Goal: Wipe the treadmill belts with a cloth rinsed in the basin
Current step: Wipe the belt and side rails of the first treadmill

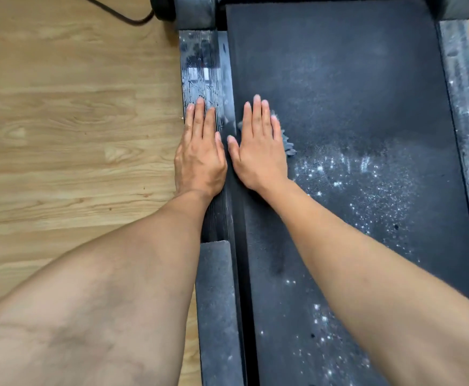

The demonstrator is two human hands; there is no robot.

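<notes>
The dark treadmill belt (353, 107) fills the right half of the view, with white specks of dust scattered over its nearer part. My right hand (259, 147) lies flat with straight fingers on a grey cloth (289, 144), pressing it onto the belt's left side; only the cloth's frayed edge shows beside my fingers. My left hand (201, 150) rests flat, fingers straight, on the ribbed left side rail (199, 65), which looks wet and shiny. No basin is in view.
Light wooden floor (74, 121) spreads to the left of the treadmill. A black cable (124, 16) runs across it at the top. The dusty right side rail (467, 107) borders the belt. The motor cover (194, 9) sits at the far end.
</notes>
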